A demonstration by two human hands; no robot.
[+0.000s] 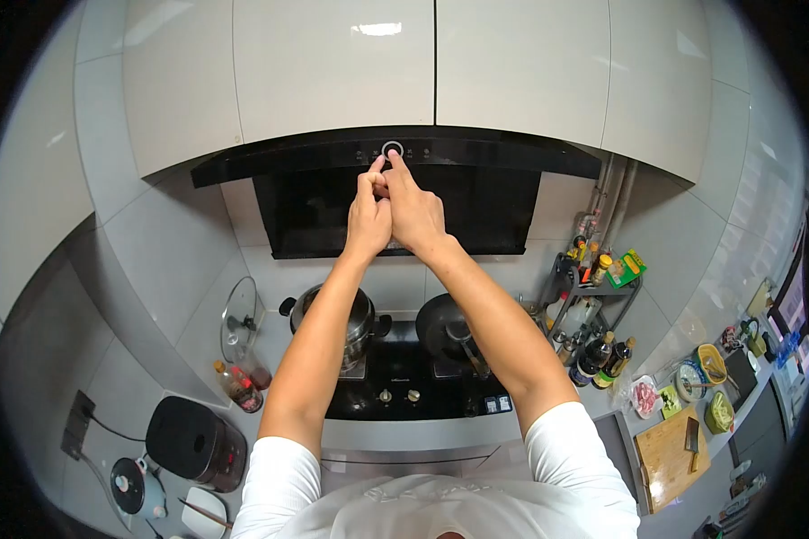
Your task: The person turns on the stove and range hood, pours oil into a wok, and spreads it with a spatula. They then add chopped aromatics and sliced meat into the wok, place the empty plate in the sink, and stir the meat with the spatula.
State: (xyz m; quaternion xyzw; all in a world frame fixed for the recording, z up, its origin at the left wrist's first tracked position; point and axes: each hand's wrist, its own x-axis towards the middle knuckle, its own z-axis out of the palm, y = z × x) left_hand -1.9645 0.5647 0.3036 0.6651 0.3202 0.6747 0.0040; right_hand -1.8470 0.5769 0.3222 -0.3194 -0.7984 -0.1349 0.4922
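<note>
Both arms reach up to a black range hood (485, 156) below the cabinets. My right hand (417, 210) points upward, its index fingertip at the lit round control (392, 151) on the hood's front strip. Right beside it, my left hand (368, 216) has its index finger stretched toward the same control, other fingers bent. The hands touch or overlap at the fingers, and part of the left fingers is hidden. I see nothing held in either hand. Whether the fingertips press the control or only rest against it, I cannot tell.
Below, a black gas stove (395, 382) carries a steel pot (360, 323) and a dark wok (440, 328). Sauce bottles (591, 359) and a spice rack (593, 286) stand right, near a cutting board (670, 463) with a knife (692, 440). A black rice cooker (193, 440) sits left.
</note>
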